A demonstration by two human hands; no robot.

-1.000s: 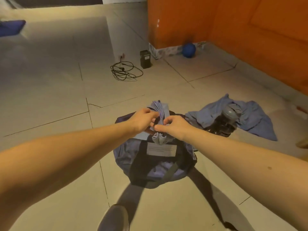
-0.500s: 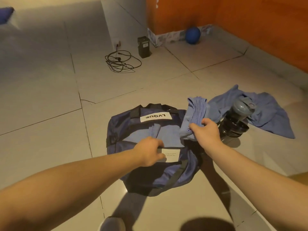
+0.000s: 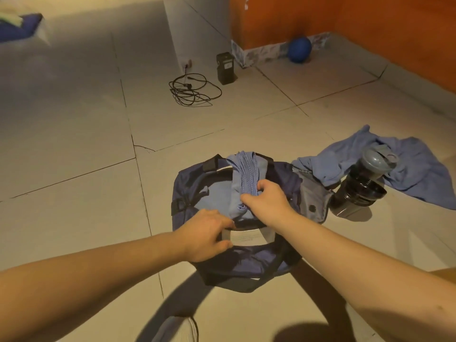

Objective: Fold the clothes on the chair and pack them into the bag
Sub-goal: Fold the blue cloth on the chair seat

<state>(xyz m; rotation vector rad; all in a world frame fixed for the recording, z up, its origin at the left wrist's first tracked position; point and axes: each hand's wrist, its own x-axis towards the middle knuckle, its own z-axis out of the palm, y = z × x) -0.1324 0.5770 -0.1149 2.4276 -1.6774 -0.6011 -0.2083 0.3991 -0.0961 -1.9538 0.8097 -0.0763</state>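
Cloth (image 3: pixel 243 174) looks soft and limp: right hand (image 3: pixel 269 201) grips its bunched middle, left hand (image 3: pixel 209 233) just beside holds the bag (image 3: pixel 187 178) rim.

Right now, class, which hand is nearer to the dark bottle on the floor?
Right. The right hand grips the folded blue garment above the bag, left of the bottle; the left hand holds the bag's near rim, farther left.

Bag (image 3: pixel 192 183): navy duffel, dead centre of frame on the floor, mouth wide open, pale blue cloth lying flat inside.
Folded garment (image 3: pixel 243 174): light blue, narrow stitched bundle, upright over the open mouth, lower end dipping in.
Loose garment (image 3: pixel 417 169): same blue, crumpled on the floor, right of frame.
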